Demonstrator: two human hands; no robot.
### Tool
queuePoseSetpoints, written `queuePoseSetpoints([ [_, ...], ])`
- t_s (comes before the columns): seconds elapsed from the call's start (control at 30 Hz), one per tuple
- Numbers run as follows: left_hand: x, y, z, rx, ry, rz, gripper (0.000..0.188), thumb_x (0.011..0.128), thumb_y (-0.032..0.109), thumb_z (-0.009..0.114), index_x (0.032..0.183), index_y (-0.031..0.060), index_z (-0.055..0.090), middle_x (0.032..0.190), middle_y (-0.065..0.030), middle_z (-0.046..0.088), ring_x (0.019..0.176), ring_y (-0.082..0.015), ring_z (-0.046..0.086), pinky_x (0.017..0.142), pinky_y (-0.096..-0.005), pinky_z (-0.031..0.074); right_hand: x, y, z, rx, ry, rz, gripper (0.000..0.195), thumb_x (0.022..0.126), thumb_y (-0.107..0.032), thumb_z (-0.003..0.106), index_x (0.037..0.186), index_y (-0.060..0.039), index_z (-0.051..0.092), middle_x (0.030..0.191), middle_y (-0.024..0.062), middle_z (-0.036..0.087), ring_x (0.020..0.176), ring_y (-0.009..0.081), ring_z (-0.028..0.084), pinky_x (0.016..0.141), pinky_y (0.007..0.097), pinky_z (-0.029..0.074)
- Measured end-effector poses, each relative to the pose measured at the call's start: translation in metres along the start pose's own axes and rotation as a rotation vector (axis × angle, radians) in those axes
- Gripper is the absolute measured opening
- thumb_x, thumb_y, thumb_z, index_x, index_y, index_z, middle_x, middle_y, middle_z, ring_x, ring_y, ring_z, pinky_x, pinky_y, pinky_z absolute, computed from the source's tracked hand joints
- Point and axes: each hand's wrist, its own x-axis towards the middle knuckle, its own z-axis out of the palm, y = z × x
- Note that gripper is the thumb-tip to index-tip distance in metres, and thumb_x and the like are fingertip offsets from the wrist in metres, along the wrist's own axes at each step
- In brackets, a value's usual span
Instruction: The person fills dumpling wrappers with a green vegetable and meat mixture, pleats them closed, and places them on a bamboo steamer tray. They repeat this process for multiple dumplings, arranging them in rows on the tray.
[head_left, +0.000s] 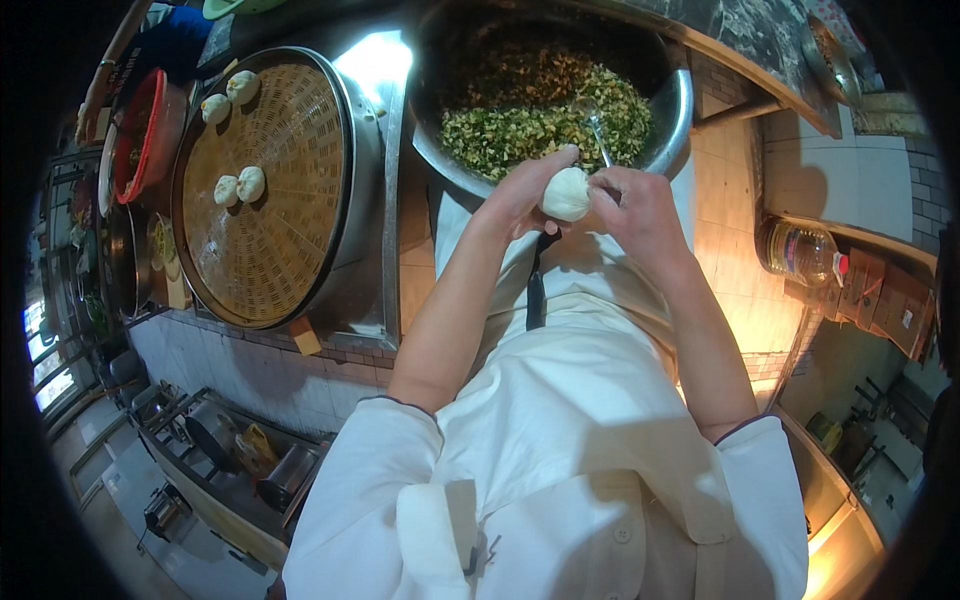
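A round, white dough bun (564, 196) rests in my left hand (521, 189), its fingers curled around it. My right hand (637, 214) pinches the bun's gathered edge between thumb and fingertips. Just beyond both hands is a large metal bowl (679, 124) of chopped green and yellowish vegetable filling (517, 139), with browner bits at the far side. A metal spoon (598, 139) stands in the filling, its handle end partly behind my right hand.
To the left, a round woven bamboo steamer tray (292, 187) carries several buns (251, 184) and dusted flour. A red-rimmed basin (156, 135) stands beyond it, near another person's arm (112, 56). A floured worktop (757, 37) lies at upper right; an oil jug (801, 251) sits right.
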Motion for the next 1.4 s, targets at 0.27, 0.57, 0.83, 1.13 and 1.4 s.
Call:
queuePoseSetpoints([
  [0.27,-0.002,-0.003,0.001,-0.103,-0.027,0.098,0.047,0.096,0.048,0.053,0.088,0.0033,0.064,0.069,-0.0082,0.063,0.048,-0.0210,0.059,0.038,-0.0297,0.044,0.002,-0.012,-0.004,0.037,0.026,0.058,0.014,0.079,-0.008,0.061,0.086,0.0020,0.068,0.074,0.0201,0.067,0.069,0.0332,0.067,0.064,0.0387,0.052],
  [0.57,-0.002,-0.005,0.005,-0.126,0.022,0.113,0.045,0.096,0.046,0.053,0.087,0.0035,0.064,0.070,-0.0092,0.064,0.052,-0.0213,0.061,0.040,-0.0321,0.046,0.001,0.006,-0.005,0.240,-0.097,0.142,0.024,0.087,-0.016,0.066,0.096,0.0057,0.071,0.076,0.0102,0.069,0.068,0.0125,0.063,0.064,0.0282,0.050],
  [0.83,0.002,-0.009,0.021,-0.298,0.116,0.238,0.041,0.097,0.042,0.050,0.086,0.0047,0.064,0.073,-0.0084,0.066,0.058,-0.0198,0.064,0.040,-0.0323,0.046,0.009,-0.009,-0.003,0.135,-0.001,0.108,0.020,0.080,-0.016,0.065,0.083,0.0031,0.071,0.071,0.0148,0.066,0.062,0.0226,0.062,0.060,0.0339,0.048],
  [1.13,-0.035,0.016,0.028,-0.479,-0.054,0.377,0.041,0.098,0.038,0.051,0.100,0.0001,0.066,0.095,-0.0107,0.067,0.090,-0.0192,0.067,0.076,-0.0365,0.056,0.016,-0.047,-0.022,0.033,-0.047,-0.141,0.017,0.075,-0.010,0.062,0.086,0.0027,0.066,0.074,0.0175,0.063,0.065,0.0314,0.062,0.063,0.0391,0.050],
  [1.4,-0.033,0.017,0.014,-0.412,-0.111,0.401,0.028,0.095,0.030,0.056,0.098,0.0027,0.064,0.089,-0.0093,0.067,0.088,-0.0211,0.069,0.076,-0.0340,0.058,0.028,-0.050,-0.025,0.025,-0.089,-0.295,0.042,0.082,-0.012,0.065,0.122,-0.0015,0.059,0.079,0.0184,0.065,0.071,0.0310,0.065,0.067,0.0371,0.052],
])
